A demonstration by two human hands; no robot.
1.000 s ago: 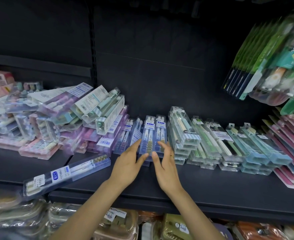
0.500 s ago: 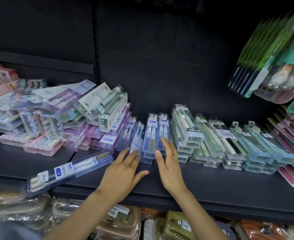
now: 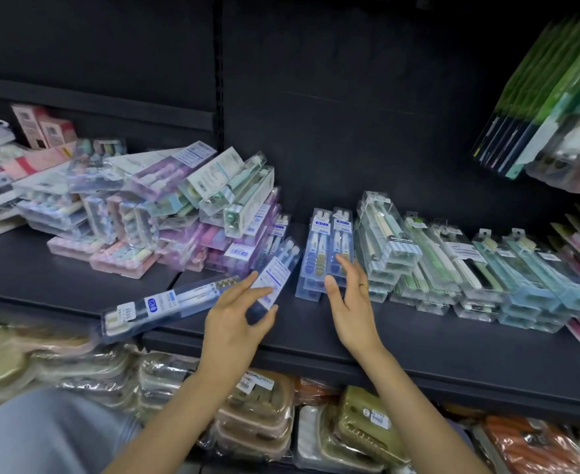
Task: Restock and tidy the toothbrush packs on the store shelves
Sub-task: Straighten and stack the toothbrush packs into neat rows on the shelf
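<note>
A: Shelf (image 3: 418,340), dark, carries everything. Biggest item?
B: Jumbled heap of pastel packs (image 3: 185,213), left-centre, leaning every way. Next: neat stacked rows (image 3: 452,268) to the R.
A: Then?
B: Twin blue packs (image 3: 329,248), stacked, centre. One long pack (image 3: 165,302) lies diagonal at shelf front edge, overhanging.
A: Hands?
B: L hand (image 3: 237,319): thumb + fingers pinch a slim blue pack (image 3: 274,278), tilted, just L of the twin packs. R hand (image 3: 350,299): fingers straight, tips touching the twin packs' front, nothing held. Ring (image 3: 363,286) on R hand.
</note>
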